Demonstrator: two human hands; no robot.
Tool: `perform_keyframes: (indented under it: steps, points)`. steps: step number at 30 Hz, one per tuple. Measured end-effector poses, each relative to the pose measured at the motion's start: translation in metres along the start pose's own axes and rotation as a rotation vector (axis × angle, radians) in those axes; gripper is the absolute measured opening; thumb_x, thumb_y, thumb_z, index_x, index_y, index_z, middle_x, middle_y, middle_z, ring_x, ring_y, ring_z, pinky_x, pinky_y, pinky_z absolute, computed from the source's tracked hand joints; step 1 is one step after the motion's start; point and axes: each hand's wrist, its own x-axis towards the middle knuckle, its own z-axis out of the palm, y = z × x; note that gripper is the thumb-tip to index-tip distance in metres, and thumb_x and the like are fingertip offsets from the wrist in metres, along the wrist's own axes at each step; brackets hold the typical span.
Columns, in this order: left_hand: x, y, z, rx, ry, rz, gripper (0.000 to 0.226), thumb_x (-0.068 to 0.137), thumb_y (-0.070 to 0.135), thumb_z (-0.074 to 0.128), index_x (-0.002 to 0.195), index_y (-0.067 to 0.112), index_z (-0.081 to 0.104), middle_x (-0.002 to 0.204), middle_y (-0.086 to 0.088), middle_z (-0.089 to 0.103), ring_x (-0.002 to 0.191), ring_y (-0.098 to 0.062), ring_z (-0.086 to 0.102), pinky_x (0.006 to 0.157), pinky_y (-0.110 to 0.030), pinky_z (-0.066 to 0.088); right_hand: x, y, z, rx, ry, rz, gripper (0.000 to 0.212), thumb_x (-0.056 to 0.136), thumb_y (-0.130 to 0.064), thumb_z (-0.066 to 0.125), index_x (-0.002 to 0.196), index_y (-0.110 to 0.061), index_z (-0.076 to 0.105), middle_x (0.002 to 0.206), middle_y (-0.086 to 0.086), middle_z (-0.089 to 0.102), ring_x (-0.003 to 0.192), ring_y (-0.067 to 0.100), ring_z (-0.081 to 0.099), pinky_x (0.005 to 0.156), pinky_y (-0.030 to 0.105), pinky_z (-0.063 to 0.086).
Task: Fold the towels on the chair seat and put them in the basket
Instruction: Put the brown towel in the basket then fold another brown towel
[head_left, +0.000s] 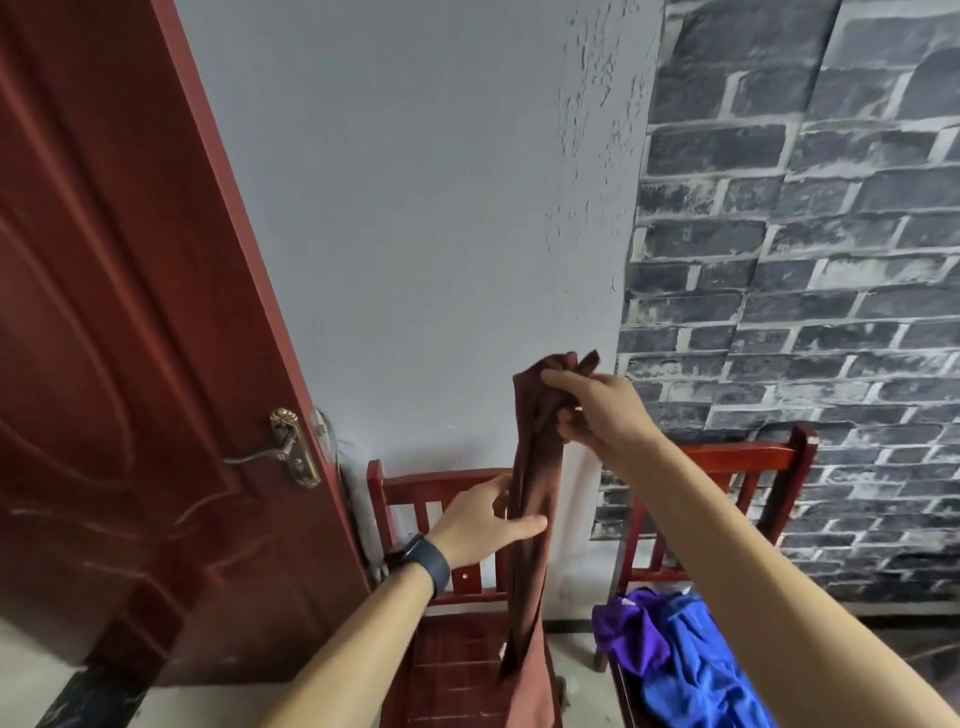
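A long brown towel (535, 525) hangs straight down over the left red wooden chair (441, 491), its lower end spread on that seat. My right hand (592, 408) grips its bunched top end, held high. Lower down, my left hand (485, 519), with a dark watch on the wrist, holds the hanging strip between thumb and fingers about halfway along it. A purple towel (631, 631) and a blue towel (701, 670) lie crumpled on the right chair (727, 460). No basket is in view.
An open dark red door (130, 338) with a brass handle (293, 452) stands at the left, close to the left chair. Behind the chairs are a grey wall and a brick-pattern wall covering (805, 260). A narrow floor gap separates the two chairs.
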Motion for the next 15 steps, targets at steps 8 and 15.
perform_keyframes:
  steps: [8,15]
  points:
    - [0.027,0.024,0.006,-0.586,0.255,-0.158,0.039,0.084,0.049,0.071,0.103,0.015,0.073,0.091,0.003,0.075,0.085,-0.016,0.071,0.065,-0.026,0.057,-0.019,0.060,-0.049,-0.392,0.062,-0.083,0.084,0.073,-0.061,0.078,0.141,-0.029,0.040,0.121,-0.006,0.060,0.099,0.013,0.068,0.087,0.039,0.058]
    - [0.037,0.032,0.014,-0.839,0.025,-0.180,0.038,0.083,0.035,0.076,0.113,0.012,0.071,0.111,-0.009,0.073,0.103,-0.023,0.070,0.080,-0.034,0.057,-0.043,0.140,-0.055,-0.527,0.071,-0.123,0.008,0.089,-0.039,0.069,0.093,-0.033,0.072,0.084,-0.012,0.075,0.081,0.007,0.072,0.079,0.042,0.059]
